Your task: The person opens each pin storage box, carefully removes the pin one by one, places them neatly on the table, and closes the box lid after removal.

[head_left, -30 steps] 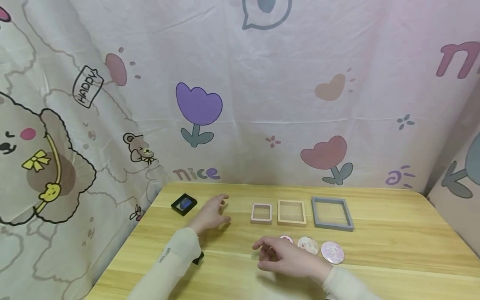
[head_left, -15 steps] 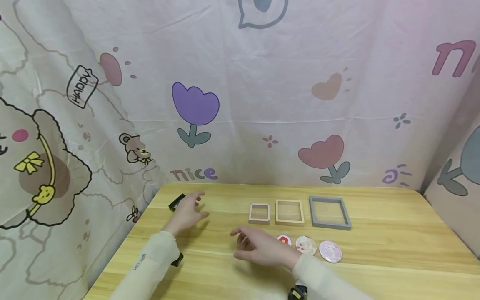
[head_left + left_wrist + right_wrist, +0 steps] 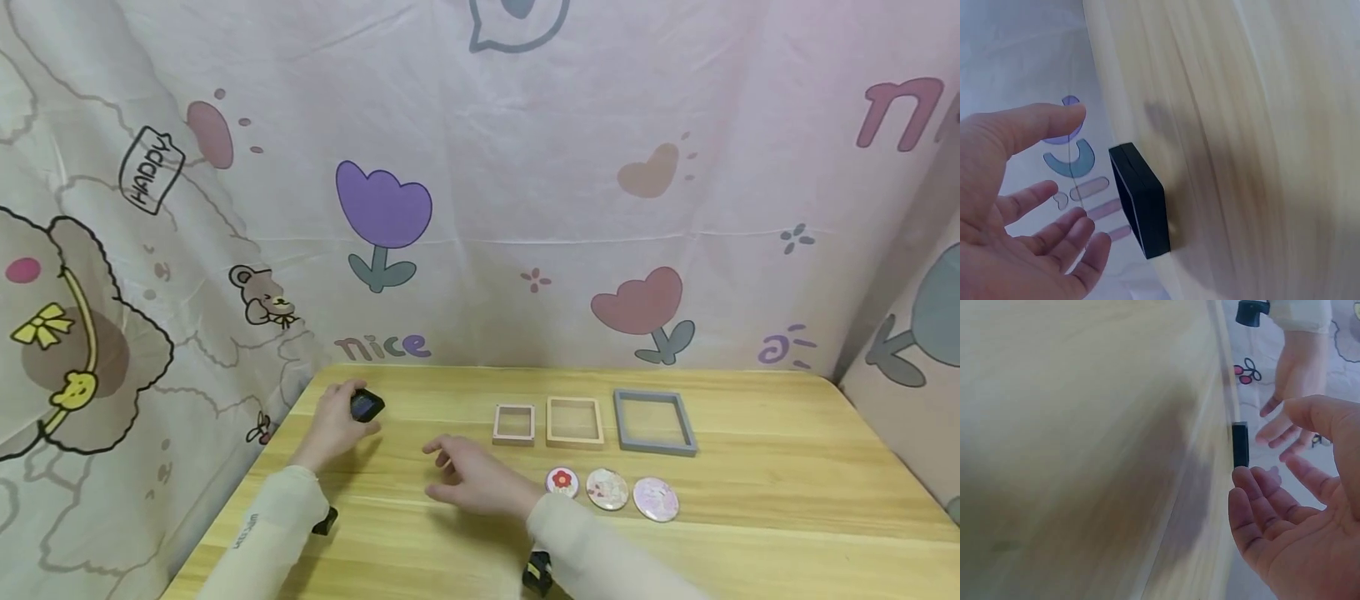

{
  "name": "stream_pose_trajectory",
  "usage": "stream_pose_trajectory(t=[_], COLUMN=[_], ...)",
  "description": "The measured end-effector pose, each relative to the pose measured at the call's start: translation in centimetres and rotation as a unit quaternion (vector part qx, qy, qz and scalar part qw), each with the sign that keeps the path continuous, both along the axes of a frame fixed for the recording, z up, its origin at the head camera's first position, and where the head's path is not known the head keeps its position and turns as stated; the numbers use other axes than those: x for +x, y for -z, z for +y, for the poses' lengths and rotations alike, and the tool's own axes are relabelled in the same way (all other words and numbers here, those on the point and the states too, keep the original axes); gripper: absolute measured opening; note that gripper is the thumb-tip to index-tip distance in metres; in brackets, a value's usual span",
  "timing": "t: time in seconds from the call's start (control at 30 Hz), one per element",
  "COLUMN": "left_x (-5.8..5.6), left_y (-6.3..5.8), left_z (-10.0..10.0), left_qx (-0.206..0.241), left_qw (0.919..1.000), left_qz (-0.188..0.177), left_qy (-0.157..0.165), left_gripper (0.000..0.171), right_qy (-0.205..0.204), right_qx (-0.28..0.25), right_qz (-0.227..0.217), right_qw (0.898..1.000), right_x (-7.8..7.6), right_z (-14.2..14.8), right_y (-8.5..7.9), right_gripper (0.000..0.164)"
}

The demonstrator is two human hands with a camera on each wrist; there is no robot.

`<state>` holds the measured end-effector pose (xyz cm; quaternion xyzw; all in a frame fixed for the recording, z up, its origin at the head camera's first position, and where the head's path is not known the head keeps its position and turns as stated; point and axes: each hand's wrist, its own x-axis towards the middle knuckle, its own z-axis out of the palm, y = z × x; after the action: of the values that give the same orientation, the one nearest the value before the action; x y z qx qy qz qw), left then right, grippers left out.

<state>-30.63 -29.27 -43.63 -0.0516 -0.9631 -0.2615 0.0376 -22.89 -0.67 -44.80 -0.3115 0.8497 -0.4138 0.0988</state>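
A small black square frame (image 3: 367, 405) with a dark blue middle lies at the table's back left. My left hand (image 3: 335, 423) hovers over its left side, partly covering it in the head view. In the left wrist view, a gap shows between my spread fingers (image 3: 1066, 240) and the black frame (image 3: 1142, 203). My right hand (image 3: 480, 477) hangs over the table's middle with loosely bent fingers and nothing in them. Just right of it lies a round badge with a red flower (image 3: 562, 482), then a cream round badge (image 3: 607, 489) and a pink-purple one (image 3: 656, 499).
Behind the badges stand a small pink square frame (image 3: 514, 424), a yellow frame (image 3: 574, 422) and a larger blue-grey frame (image 3: 655, 422). A printed cloth (image 3: 480, 208) hangs along the back and left edges of the wooden table (image 3: 757, 467).
Both hands have moved left across the table, the left one reaching the black frame. The red-flower badge has come out from behind the right hand. The head view has shifted slightly.
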Motion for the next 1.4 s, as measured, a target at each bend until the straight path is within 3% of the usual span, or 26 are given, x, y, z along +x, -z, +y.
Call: stream_pose_trajectory(t=[0.23, 0.8, 1.17, 1.4], left_x=[-0.1, -0.8, -1.7, -2.0], left_y=[0.0, 0.7, 1.5, 1.8], left_z=[-0.9, -2.0, -2.5, -2.8], left_qx=[-0.002, -0.007, -0.02, -0.012], left_qw=[0.9994, 0.997, 0.9944, 0.9955], left_qz=[-0.024, -0.061, -0.078, -0.074], left_qy=[-0.024, -0.047, -0.069, -0.058], left_gripper=[0.089, 0.112, 0.113, 0.107], right_qy=[0.03, 0.061, 0.079, 0.083], right_qx=[0.004, 0.044, 0.079, 0.098], right_qz=[-0.03, -0.011, -0.006, -0.006], right_qw=[0.999, 0.997, 0.994, 0.992], right_x=[-0.9, -3.7, -4.8, -5.2], right_z=[-2.7, -6.8, -8.0, -9.0], right_y=[0.0, 0.7, 0.7, 0.6], right_gripper=[0.057, 0.061, 0.064, 0.064])
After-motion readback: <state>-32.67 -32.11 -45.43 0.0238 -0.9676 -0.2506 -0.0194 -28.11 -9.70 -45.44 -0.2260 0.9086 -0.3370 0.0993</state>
